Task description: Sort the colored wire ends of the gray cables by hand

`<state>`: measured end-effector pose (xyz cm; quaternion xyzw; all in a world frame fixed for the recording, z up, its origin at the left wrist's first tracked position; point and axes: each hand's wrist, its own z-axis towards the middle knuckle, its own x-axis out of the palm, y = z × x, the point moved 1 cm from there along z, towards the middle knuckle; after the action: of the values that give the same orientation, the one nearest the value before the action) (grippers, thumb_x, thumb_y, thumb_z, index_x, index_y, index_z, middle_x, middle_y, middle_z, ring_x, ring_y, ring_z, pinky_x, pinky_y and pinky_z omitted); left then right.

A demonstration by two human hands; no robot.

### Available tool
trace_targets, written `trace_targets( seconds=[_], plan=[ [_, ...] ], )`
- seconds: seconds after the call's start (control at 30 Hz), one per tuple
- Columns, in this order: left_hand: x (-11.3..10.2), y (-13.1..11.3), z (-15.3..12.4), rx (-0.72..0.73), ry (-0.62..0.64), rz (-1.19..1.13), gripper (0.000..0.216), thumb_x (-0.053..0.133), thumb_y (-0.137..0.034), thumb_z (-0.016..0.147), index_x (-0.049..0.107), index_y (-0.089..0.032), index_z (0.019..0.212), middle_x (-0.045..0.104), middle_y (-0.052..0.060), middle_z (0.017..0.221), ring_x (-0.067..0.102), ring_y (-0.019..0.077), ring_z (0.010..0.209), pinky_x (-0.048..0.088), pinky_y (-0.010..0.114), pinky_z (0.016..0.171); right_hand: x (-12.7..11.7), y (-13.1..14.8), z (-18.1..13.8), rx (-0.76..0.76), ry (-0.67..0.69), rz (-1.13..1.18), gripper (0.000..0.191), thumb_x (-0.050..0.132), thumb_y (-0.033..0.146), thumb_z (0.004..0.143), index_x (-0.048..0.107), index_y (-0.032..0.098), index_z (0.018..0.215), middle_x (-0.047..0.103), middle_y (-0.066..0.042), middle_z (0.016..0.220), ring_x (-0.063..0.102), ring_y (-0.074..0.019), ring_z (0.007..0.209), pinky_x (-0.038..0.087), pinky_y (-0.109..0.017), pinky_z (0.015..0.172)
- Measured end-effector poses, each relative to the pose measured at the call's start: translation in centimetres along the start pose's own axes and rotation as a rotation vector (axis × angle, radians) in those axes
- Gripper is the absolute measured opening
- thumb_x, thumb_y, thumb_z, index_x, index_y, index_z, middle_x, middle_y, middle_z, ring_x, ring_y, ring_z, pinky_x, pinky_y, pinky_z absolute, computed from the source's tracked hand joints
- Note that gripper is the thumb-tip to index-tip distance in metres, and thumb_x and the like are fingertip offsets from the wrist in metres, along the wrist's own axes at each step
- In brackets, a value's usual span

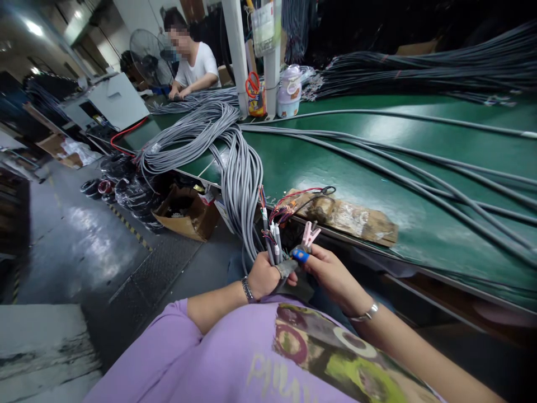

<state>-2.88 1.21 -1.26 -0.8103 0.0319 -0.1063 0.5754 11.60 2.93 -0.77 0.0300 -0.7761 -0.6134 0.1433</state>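
Note:
My left hand (264, 275) is closed around several grey cables (272, 256) near their ends, its thumb in a dark grey cover. White sleeves and thin coloured wires stick up from those ends. Close beside it, my right hand (329, 271) has thumb and fingers pinched together, blue tape wrapped on one digit. What lies in that pinch is too small and hidden to make out. A pink clothes peg (310, 234) stands just above the right fingertips; whether they touch it I cannot tell. The big looped bundle of grey cable (241, 173) hangs over the table edge towards my left hand.
A green table (356, 131) carries long grey cables and a taped wooden board (346, 215) along its near edge. Behind are a white post (235, 56), red scissors (253, 84) and a pastel cup (289, 92). A cardboard box (187, 215) stands below. Another person (197, 67) works at far left.

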Motion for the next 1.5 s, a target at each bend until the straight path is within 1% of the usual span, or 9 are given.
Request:
trace_targets(
  seconds=[0.13,0.27,0.57,0.73,0.9,1.03,1.13,1.27,1.5],
  plan=[
    [0.0,0.1,0.1,0.016,0.011,-0.091,0.046,0.075,-0.055,0.063,0.066,-0.01,0.067,0.064,0.005,0.057,0.059,0.0133,0.049,0.055,0.03,0.058,0.6,0.0,-0.4,0.062,0.012,0.215,0.034,0.073,0.047,0.069,0.051,0.021,0.065,0.051,0.003,0.055,0.045,-0.0121,0.049,0.037,-0.028,0.051],
    [-0.1,0.4,0.2,0.022,0.054,-0.148,0.049,0.076,-0.057,0.06,0.066,-0.01,0.066,0.065,0.007,0.059,0.06,0.0149,0.051,0.055,0.031,0.057,0.8,0.0,-0.5,0.122,0.177,0.338,0.037,0.071,0.049,0.071,0.046,0.022,0.063,0.053,0.002,0.054,0.054,-0.0163,0.052,0.045,-0.034,0.056],
    [-0.7,0.0,-0.3,-0.033,0.202,-0.205,0.047,0.082,-0.051,0.054,0.063,-0.011,0.066,0.061,0.003,0.051,0.054,0.0128,0.04,0.047,0.026,0.043,0.2,0.0,0.4,0.243,0.411,0.438,0.032,0.079,0.043,0.065,0.057,0.019,0.066,0.058,0.001,0.059,0.057,-0.016,0.052,0.046,-0.032,0.056],
    [-0.9,0.1,-0.3,-0.069,0.207,-0.112,0.047,0.08,-0.053,0.057,0.064,-0.009,0.066,0.061,0.004,0.052,0.054,0.0115,0.041,0.046,0.025,0.044,0.2,0.2,1.2,0.216,0.353,0.377,0.032,0.079,0.041,0.065,0.059,0.017,0.063,0.057,0.001,0.056,0.051,-0.0124,0.05,0.041,-0.028,0.054],
    [-0.6,0.3,-0.2,-0.055,0.131,-0.107,0.047,0.079,-0.054,0.057,0.065,-0.009,0.065,0.06,0.003,0.051,0.052,0.0104,0.04,0.045,0.025,0.044,-0.9,-0.9,1.1,0.185,0.136,0.449,0.026,0.081,0.036,0.064,0.063,0.019,0.071,0.058,0.001,0.063,0.048,-0.011,0.053,0.042,-0.027,0.054],
    [0.0,-0.3,-0.4,-0.031,0.079,-0.145,0.046,0.08,-0.053,0.057,0.064,-0.01,0.064,0.059,0.003,0.049,0.052,0.0104,0.04,0.045,0.024,0.043,-2.3,-1.6,0.9,0.241,0.028,0.508,0.027,0.074,0.046,0.071,0.064,0.021,0.074,0.063,-0.002,0.071,0.051,-0.0129,0.056,0.047,-0.029,0.056],
    [0.7,-1.1,-0.4,0.001,0.047,-0.189,0.044,0.08,-0.05,0.057,0.064,-0.01,0.062,0.059,0.002,0.049,0.052,0.0099,0.04,0.046,0.024,0.043,-2.8,-0.8,1.2,0.236,0.056,0.525,0.034,0.07,0.054,0.073,0.064,0.021,0.077,0.064,-0.003,0.075,0.052,-0.0122,0.057,0.047,-0.027,0.056],
    [1.5,-2.0,-0.4,0.013,0.048,-0.223,0.04,0.081,-0.046,0.057,0.066,-0.009,0.063,0.058,0.002,0.05,0.052,0.0096,0.04,0.045,0.023,0.042,-2.5,0.8,1.6,0.139,0.111,0.41,0.039,0.068,0.058,0.074,0.065,0.02,0.085,0.058,0.0,0.069,0.048,-0.0118,0.056,0.044,-0.026,0.053],
    [2.0,-2.5,0.3,-0.03,0.102,-0.243,0.041,0.081,-0.045,0.056,0.068,-0.008,0.065,0.058,0.004,0.05,0.052,0.0107,0.042,0.046,0.025,0.044,-1.6,0.1,1.9,-0.095,-0.169,0.288,0.043,0.063,0.063,0.076,0.059,0.021,0.066,0.053,0.001,0.058,0.042,-0.0124,0.052,0.037,-0.027,0.051]
  ],
)
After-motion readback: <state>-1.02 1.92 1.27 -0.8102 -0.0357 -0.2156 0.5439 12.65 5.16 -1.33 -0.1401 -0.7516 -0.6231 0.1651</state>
